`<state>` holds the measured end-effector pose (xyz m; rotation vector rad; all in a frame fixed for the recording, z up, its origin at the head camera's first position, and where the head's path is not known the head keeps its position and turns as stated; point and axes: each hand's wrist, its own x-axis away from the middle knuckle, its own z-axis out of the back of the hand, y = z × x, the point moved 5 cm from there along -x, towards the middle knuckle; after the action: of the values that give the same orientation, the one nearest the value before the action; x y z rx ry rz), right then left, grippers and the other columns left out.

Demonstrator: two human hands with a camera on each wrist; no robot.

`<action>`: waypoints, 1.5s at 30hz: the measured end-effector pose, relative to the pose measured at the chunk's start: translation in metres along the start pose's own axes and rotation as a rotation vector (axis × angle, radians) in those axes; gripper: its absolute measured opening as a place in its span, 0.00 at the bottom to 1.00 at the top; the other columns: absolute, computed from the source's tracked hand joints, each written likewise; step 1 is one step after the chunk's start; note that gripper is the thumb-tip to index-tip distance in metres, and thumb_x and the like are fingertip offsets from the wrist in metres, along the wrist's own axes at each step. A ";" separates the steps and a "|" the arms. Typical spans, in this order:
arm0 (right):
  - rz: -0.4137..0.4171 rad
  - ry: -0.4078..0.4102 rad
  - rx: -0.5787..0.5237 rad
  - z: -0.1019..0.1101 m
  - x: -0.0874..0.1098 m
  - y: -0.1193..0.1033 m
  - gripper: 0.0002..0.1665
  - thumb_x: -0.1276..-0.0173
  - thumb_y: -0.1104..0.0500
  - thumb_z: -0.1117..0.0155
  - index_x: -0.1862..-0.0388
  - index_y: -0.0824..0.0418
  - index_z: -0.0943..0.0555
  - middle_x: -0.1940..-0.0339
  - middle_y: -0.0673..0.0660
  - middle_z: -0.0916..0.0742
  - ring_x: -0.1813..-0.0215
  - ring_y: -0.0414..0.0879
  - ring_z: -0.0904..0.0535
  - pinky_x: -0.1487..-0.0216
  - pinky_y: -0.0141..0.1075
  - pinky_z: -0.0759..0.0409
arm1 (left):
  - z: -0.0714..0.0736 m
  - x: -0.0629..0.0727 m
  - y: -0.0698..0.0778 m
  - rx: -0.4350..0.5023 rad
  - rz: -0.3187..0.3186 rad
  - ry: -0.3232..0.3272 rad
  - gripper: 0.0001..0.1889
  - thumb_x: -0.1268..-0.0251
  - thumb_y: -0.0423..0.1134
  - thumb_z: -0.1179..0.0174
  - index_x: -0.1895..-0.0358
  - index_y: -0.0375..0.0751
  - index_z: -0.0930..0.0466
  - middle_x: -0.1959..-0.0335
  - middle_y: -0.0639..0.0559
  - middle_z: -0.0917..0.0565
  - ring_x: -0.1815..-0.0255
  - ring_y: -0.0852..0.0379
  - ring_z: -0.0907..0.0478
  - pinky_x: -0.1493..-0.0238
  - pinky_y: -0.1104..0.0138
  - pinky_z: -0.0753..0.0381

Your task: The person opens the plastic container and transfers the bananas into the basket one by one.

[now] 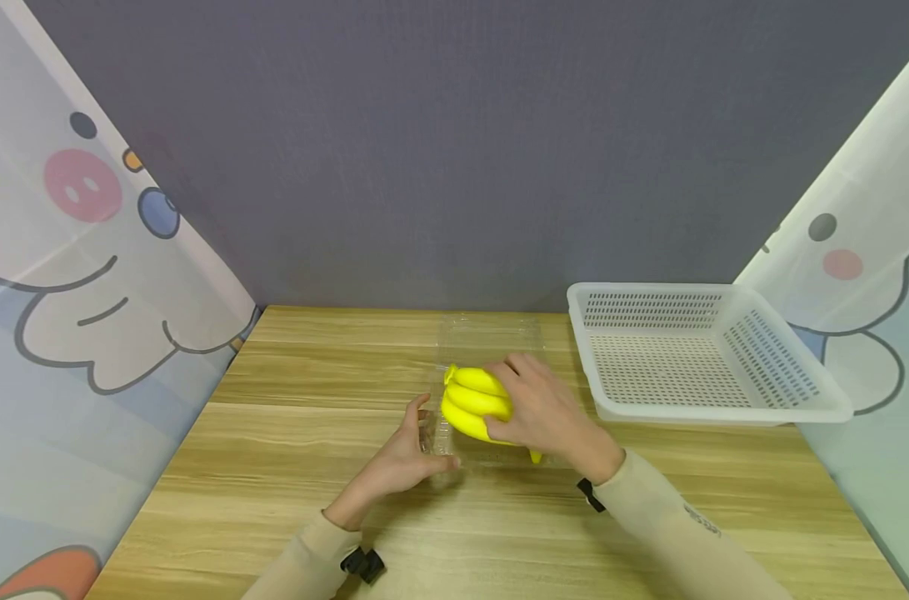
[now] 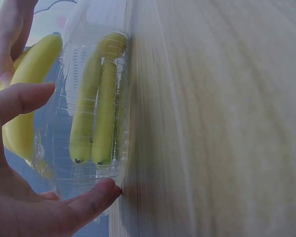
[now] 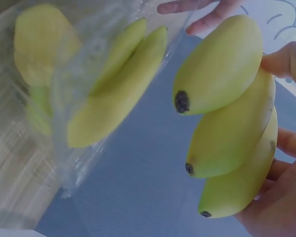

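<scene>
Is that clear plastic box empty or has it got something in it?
Not empty: through the side of the clear plastic box, the left wrist view shows yellow bananas inside. The right hand holds another bunch above it.

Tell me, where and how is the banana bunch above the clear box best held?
I'd grip the banana bunch crosswise, coming from the right, thumb on the near side, fingers on the far side, much as the right hand does. Its fruits sit side by side and its stem end points left, so squeezing across the row should keep it steady.
</scene>
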<state>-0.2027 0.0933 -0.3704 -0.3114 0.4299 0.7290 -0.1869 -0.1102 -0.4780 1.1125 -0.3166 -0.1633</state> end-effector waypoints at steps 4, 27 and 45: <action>0.001 0.025 0.003 0.006 -0.001 0.001 0.35 0.53 0.47 0.25 0.47 0.63 0.18 0.61 0.53 0.20 0.62 0.47 0.27 0.65 0.37 0.25 | 0.000 0.000 0.000 0.000 -0.001 0.001 0.63 0.50 0.46 0.22 0.18 0.41 0.61 0.26 0.30 0.40 0.29 0.31 0.37 0.35 0.34 0.34; 0.025 0.132 -0.033 0.035 -0.007 0.003 0.34 0.53 0.49 0.27 0.47 0.64 0.18 0.64 0.54 0.22 0.66 0.46 0.31 0.69 0.36 0.29 | 0.001 0.000 0.002 -0.008 0.002 -0.011 0.62 0.48 0.45 0.23 0.19 0.40 0.61 0.26 0.29 0.42 0.31 0.32 0.35 0.39 0.36 0.29; -0.017 0.128 -0.019 0.042 -0.007 0.011 0.37 0.54 0.48 0.25 0.45 0.65 0.18 0.62 0.56 0.20 0.64 0.48 0.29 0.68 0.38 0.28 | 0.000 0.000 0.002 -0.006 0.007 -0.008 0.61 0.48 0.45 0.23 0.19 0.41 0.61 0.26 0.29 0.42 0.30 0.32 0.36 0.38 0.37 0.29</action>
<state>-0.2037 0.1149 -0.3321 -0.3807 0.5410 0.6990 -0.1874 -0.1097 -0.4762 1.1050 -0.3269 -0.1626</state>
